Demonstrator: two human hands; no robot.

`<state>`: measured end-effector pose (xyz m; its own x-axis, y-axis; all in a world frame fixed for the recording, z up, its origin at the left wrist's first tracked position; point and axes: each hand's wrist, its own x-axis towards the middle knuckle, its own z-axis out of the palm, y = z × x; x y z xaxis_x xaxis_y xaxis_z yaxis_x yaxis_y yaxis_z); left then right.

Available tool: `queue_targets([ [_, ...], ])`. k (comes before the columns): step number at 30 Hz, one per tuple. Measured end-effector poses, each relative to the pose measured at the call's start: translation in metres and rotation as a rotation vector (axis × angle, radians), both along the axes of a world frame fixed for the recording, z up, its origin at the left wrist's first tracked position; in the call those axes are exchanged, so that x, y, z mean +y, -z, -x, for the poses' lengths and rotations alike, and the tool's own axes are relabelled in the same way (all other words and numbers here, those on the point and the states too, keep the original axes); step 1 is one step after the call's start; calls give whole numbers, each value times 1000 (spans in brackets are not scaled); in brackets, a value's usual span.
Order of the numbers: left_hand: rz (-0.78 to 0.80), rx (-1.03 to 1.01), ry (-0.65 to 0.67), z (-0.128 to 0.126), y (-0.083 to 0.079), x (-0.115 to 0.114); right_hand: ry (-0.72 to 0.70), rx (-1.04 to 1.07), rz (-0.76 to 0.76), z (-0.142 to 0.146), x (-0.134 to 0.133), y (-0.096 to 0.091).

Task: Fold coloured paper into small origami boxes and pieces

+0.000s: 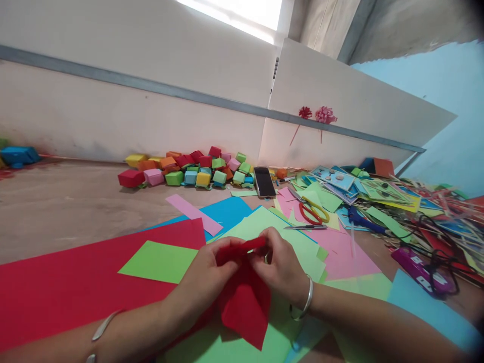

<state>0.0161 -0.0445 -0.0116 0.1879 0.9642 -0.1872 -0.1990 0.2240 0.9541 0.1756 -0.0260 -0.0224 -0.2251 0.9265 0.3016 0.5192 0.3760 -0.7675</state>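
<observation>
Between my two hands is a piece of red paper (245, 307), bent along its top edge and hanging down in a loose fold. My left hand (215, 259) grips its upper left side, fingers curled behind it. With thumb and fingers, my right hand (278, 262) pinches the upper right corner. Under the hands lie light green sheets (280, 242). A bright green paper strip (161, 261) rests on a large red sheet (94, 282) beside my left hand. A craft knife (306, 227) and red-and-yellow scissors (313, 209) lie beyond my right hand.
Several small coloured paper boxes (203, 179) are heaped along the wall, beside a phone (264, 182). On the right are a blue glue gun (365, 220), a purple power strip (421, 272) with a black cable, and piled paper scraps. Two paper flowers (325, 115) stick out from the wall rail.
</observation>
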Motion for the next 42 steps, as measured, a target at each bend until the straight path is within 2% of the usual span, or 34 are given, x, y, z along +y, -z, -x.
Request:
queue_targets([
  [2, -82, 133, 26, 1, -3, 0, -28, 19, 14, 0, 1, 0],
  [6, -222, 338, 4, 5, -5, 5, -84, -76, -39, 0, -2, -1],
  [12, -348, 470, -22, 9, -2, 9, -127, -48, 46, 1, -2, -4],
  [16, -244, 294, -98, 5, -2, 5, -63, 59, 38, -2, 6, -4],
  [19, -149, 153, -39, 3, 0, 1, -12, 111, 43, -4, 13, -2],
  [23, -82, 86, -28, 3, 4, -2, 17, 128, 67, -6, 19, -1],
  [26, -44, 77, 24, 4, 6, 0, 17, 139, 87, -7, 19, -1],
  [32, -29, 149, 110, 5, 5, 5, -124, 76, 83, -7, 12, -5],
  [35, -44, 183, 126, 4, 3, 5, -98, 3, 64, -7, 9, -6],
  [37, -34, 144, 95, 3, 4, 4, -65, -3, 44, -8, 10, -4],
  [39, 3, 47, 2, 2, 6, 4, -46, 42, 11, -9, 12, -2],
  [41, 75, -58, -88, 1, 9, 5, -63, 125, -25, -9, 14, 1],
  [42, 127, -108, -88, 1, 11, 5, -77, 168, -46, -9, 15, 2],
])
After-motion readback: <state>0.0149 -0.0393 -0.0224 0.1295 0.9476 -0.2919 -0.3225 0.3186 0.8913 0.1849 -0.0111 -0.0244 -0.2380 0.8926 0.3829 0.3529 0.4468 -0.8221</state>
